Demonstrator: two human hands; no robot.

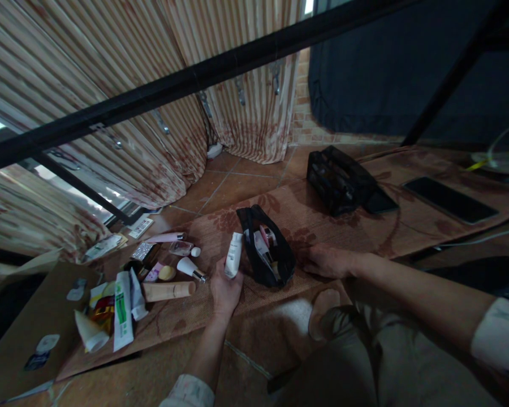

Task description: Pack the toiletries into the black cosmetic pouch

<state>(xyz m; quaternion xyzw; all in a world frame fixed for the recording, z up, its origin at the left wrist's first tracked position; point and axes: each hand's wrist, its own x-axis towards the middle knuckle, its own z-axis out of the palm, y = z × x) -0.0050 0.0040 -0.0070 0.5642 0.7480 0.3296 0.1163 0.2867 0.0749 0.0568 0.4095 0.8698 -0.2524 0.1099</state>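
Note:
My left hand (227,291) is closed around a small white tube (234,254), held upright just left of a black mesh pouch (261,265). The pouch stands unzipped on the patterned cloth (254,305), with several small cosmetic items inside. On its right side, my right hand (328,260) rests low on the cloth, fingers stretched toward the pouch and holding nothing visible; its fingertips are in shadow. Left of my left hand lie a beige tube (169,290), a white tube with a silver cap (190,268) and a small clear bottle (182,248).
A second black mesh bag (339,181) stands toward the back, with a dark phone (449,198) farther right. At left are a white-and-green tube (122,311), a glittery case (145,251) and a cardboard box (42,333). A black metal bar (190,79) crosses before striped curtains (152,152).

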